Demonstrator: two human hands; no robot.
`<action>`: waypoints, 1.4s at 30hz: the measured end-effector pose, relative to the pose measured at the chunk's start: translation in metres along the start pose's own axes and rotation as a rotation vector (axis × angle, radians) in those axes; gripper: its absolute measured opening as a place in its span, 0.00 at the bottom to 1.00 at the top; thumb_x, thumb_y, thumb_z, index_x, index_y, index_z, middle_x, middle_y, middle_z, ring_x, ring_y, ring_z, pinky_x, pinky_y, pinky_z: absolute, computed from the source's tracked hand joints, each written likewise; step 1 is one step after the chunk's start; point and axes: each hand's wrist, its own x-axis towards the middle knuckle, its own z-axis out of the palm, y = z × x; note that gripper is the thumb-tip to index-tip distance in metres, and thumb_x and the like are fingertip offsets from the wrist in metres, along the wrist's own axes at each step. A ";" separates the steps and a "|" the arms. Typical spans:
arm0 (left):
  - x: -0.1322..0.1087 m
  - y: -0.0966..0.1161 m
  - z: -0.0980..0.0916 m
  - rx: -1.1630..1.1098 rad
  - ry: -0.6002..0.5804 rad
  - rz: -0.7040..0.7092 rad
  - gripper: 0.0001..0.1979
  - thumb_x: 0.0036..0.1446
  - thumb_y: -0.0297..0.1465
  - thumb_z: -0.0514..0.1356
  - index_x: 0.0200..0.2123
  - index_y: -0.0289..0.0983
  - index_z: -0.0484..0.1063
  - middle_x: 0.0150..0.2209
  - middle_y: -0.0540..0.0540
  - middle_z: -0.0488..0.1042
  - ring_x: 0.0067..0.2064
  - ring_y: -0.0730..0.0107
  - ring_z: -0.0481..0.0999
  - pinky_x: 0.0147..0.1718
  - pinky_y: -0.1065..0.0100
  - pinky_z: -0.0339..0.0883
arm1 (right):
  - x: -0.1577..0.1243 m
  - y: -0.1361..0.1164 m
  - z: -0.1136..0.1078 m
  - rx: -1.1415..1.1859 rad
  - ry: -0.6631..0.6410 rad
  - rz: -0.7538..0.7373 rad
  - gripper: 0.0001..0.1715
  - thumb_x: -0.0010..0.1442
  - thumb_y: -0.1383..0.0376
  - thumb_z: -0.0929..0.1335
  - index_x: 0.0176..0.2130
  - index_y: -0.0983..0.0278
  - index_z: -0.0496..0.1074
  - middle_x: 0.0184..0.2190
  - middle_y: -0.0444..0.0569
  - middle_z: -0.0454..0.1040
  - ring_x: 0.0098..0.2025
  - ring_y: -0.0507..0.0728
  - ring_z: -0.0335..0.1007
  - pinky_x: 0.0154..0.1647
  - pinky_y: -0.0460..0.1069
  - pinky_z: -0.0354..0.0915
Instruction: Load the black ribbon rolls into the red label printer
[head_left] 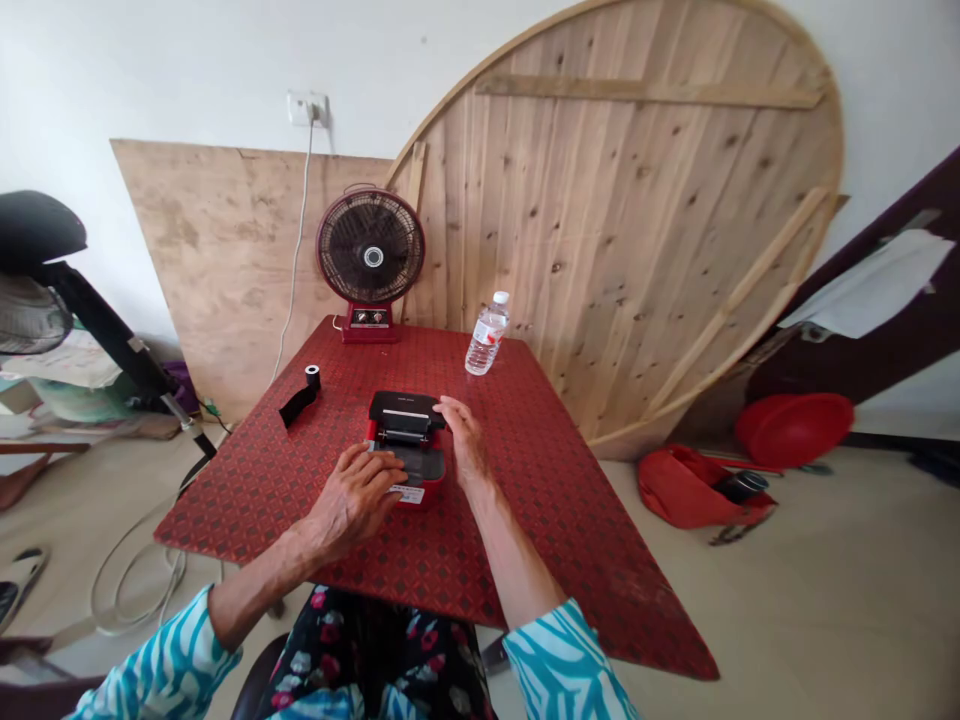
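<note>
A small red and black device (pixel 409 440) with an open black lid lies in the middle of the red patterned table (pixel 540 480). My left hand (pixel 358 497) rests on its near left part, fingers spread over the grey panel. My right hand (pixel 463 436) touches its right side near the black lid, fingers bent against the casing. A white label shows at the device's near edge.
A black tape roll (pixel 303 394) with a loose strip lies at the table's left. A red table fan (pixel 370 262) and a clear water bottle (pixel 487 334) stand at the far edge. Wooden boards lean on the wall. Red bag (pixel 694 487) and red basin (pixel 793 427) lie on the floor right.
</note>
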 end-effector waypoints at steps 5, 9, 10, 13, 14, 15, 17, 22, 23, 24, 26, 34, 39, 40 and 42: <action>-0.003 -0.007 -0.001 -0.103 0.021 -0.024 0.11 0.65 0.32 0.55 0.47 0.39 0.72 0.45 0.43 0.78 0.51 0.64 0.75 0.59 0.55 0.59 | -0.024 0.013 -0.004 0.106 -0.034 0.149 0.20 0.49 0.56 0.69 0.42 0.59 0.76 0.48 0.48 0.76 0.53 0.60 0.69 0.58 0.57 0.60; 0.002 -0.029 -0.007 -0.194 0.100 -0.222 0.15 0.67 0.35 0.52 0.52 0.37 0.70 0.51 0.40 0.75 0.54 0.63 0.72 0.55 0.58 0.63 | -0.027 0.017 -0.003 0.109 -0.035 0.148 0.23 0.50 0.55 0.69 0.46 0.59 0.74 0.49 0.49 0.76 0.53 0.60 0.69 0.56 0.58 0.63; 0.003 -0.035 -0.007 -0.190 0.100 -0.267 0.16 0.67 0.36 0.51 0.53 0.37 0.70 0.53 0.39 0.74 0.55 0.62 0.71 0.54 0.57 0.63 | -0.026 0.017 -0.002 0.111 -0.039 0.149 0.23 0.50 0.55 0.69 0.46 0.59 0.73 0.49 0.49 0.76 0.53 0.61 0.69 0.56 0.58 0.63; 0.004 -0.048 -0.002 -0.161 0.060 -0.298 0.18 0.68 0.38 0.49 0.53 0.37 0.71 0.56 0.39 0.72 0.56 0.60 0.71 0.54 0.55 0.63 | -0.026 0.014 -0.002 0.133 -0.056 0.170 0.24 0.50 0.55 0.69 0.47 0.59 0.72 0.49 0.50 0.76 0.52 0.61 0.70 0.56 0.59 0.64; 0.003 -0.051 0.001 -0.149 0.043 -0.292 0.19 0.68 0.38 0.48 0.52 0.38 0.71 0.56 0.39 0.72 0.57 0.59 0.70 0.54 0.55 0.62 | -0.026 0.013 -0.001 0.137 -0.058 0.174 0.25 0.50 0.56 0.68 0.48 0.59 0.72 0.50 0.50 0.76 0.53 0.61 0.70 0.57 0.59 0.64; 0.002 -0.052 0.003 -0.134 0.033 -0.286 0.19 0.68 0.38 0.47 0.51 0.38 0.72 0.55 0.39 0.73 0.58 0.58 0.70 0.55 0.54 0.61 | -0.027 0.012 -0.001 0.134 -0.060 0.175 0.25 0.50 0.56 0.68 0.48 0.59 0.72 0.50 0.50 0.75 0.53 0.61 0.70 0.58 0.60 0.64; -0.001 -0.052 0.008 -0.103 0.028 -0.278 0.19 0.68 0.38 0.47 0.51 0.37 0.72 0.55 0.39 0.73 0.59 0.57 0.69 0.55 0.52 0.59 | -0.028 0.011 -0.002 0.104 -0.062 0.153 0.25 0.51 0.57 0.68 0.49 0.59 0.71 0.53 0.50 0.74 0.56 0.61 0.68 0.60 0.60 0.61; -0.005 -0.050 0.011 -0.195 0.051 -0.327 0.20 0.68 0.38 0.47 0.52 0.38 0.73 0.56 0.39 0.73 0.58 0.57 0.69 0.57 0.51 0.58 | -0.031 0.012 -0.003 0.032 -0.078 0.074 0.24 0.54 0.57 0.65 0.51 0.58 0.71 0.57 0.50 0.70 0.60 0.60 0.63 0.65 0.60 0.55; -0.006 -0.050 0.011 -0.276 0.060 -0.360 0.20 0.68 0.38 0.47 0.51 0.37 0.73 0.57 0.39 0.72 0.58 0.58 0.70 0.57 0.52 0.59 | -0.032 0.013 -0.002 0.035 -0.081 0.077 0.25 0.55 0.56 0.65 0.51 0.59 0.70 0.57 0.50 0.70 0.60 0.60 0.63 0.65 0.60 0.55; -0.006 -0.050 0.012 -0.378 0.075 -0.406 0.21 0.68 0.39 0.47 0.51 0.37 0.74 0.57 0.39 0.71 0.58 0.58 0.70 0.58 0.53 0.59 | -0.033 0.015 -0.002 0.041 -0.078 0.082 0.25 0.55 0.55 0.65 0.52 0.59 0.70 0.57 0.51 0.69 0.61 0.60 0.63 0.65 0.60 0.55; -0.007 -0.050 0.014 -0.612 0.132 -0.542 0.21 0.66 0.41 0.49 0.50 0.36 0.75 0.58 0.39 0.70 0.59 0.58 0.69 0.59 0.55 0.59 | -0.037 0.021 0.001 0.059 -0.055 0.079 0.27 0.57 0.53 0.63 0.54 0.59 0.68 0.59 0.51 0.68 0.62 0.60 0.62 0.65 0.60 0.54; 0.002 -0.052 0.023 -1.263 0.198 -0.989 0.29 0.47 0.35 0.66 0.54 0.35 0.70 0.51 0.40 0.77 0.51 0.54 0.75 0.50 0.57 0.67 | -0.050 0.043 0.009 0.069 0.030 0.122 0.33 0.59 0.46 0.59 0.56 0.60 0.67 0.57 0.52 0.71 0.60 0.62 0.64 0.61 0.60 0.60; 0.016 -0.061 0.015 -1.362 0.091 -1.083 0.31 0.38 0.27 0.66 0.51 0.37 0.72 0.50 0.41 0.76 0.46 0.56 0.77 0.42 0.61 0.68 | -0.049 0.042 0.008 0.088 0.058 0.133 0.32 0.58 0.47 0.61 0.54 0.61 0.69 0.53 0.52 0.74 0.56 0.61 0.68 0.55 0.57 0.64; 0.016 -0.064 0.015 -1.365 0.067 -1.089 0.31 0.38 0.27 0.66 0.51 0.38 0.71 0.51 0.41 0.76 0.47 0.56 0.77 0.41 0.62 0.68 | -0.049 0.043 0.008 0.092 0.061 0.138 0.32 0.59 0.47 0.61 0.55 0.61 0.69 0.53 0.51 0.74 0.55 0.61 0.69 0.55 0.56 0.64; 0.015 -0.067 0.016 -1.364 0.031 -1.103 0.32 0.38 0.28 0.66 0.51 0.39 0.71 0.53 0.41 0.74 0.48 0.56 0.76 0.39 0.64 0.68 | -0.049 0.047 0.007 0.087 0.027 0.119 0.32 0.60 0.47 0.60 0.56 0.60 0.67 0.53 0.50 0.74 0.54 0.60 0.69 0.53 0.56 0.65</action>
